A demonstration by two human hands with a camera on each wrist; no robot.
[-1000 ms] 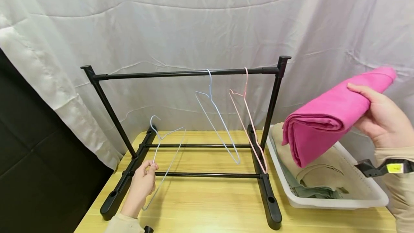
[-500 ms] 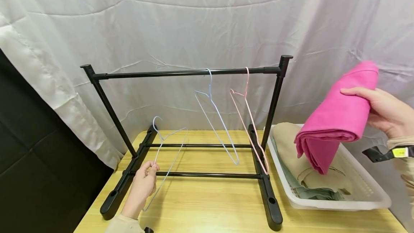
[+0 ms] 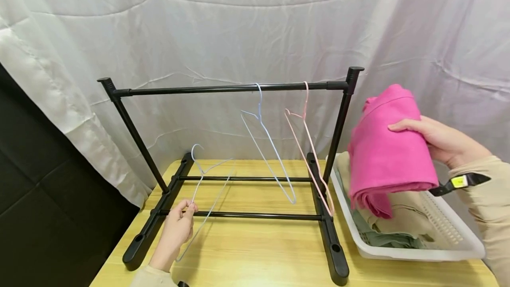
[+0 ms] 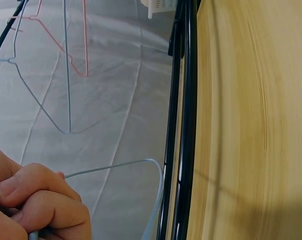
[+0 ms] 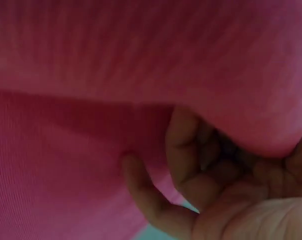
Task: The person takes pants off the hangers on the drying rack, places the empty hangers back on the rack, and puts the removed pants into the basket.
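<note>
My left hand (image 3: 179,225) pinches a light blue wire hanger (image 3: 211,205) by one side, low at the left of the rack, its hook pointing up. In the left wrist view the curled fingers (image 4: 46,200) wrap its wire. At the right, my right hand (image 3: 446,138) grips a folded bright pink cloth (image 3: 392,149) above the basket, thumb on the near face. The right wrist view shows the other fingers (image 5: 183,150) curled under the pink fabric (image 5: 66,165); what kind of garment it is cannot be told.
A black rack (image 3: 223,89) stands on the wooden table (image 3: 255,251). From its bar hang a blue hanger (image 3: 275,154) and a pink hanger (image 3: 308,145). The white basket (image 3: 422,254) at right holds beige cloth (image 3: 414,218) and grey-green cloth (image 3: 392,238). A pale curtain (image 3: 223,34) hangs behind.
My right hand has moved left with the pink cloth, which has turned from slanting to more upright above the basket. The left hand and its hanger have barely shifted.
</note>
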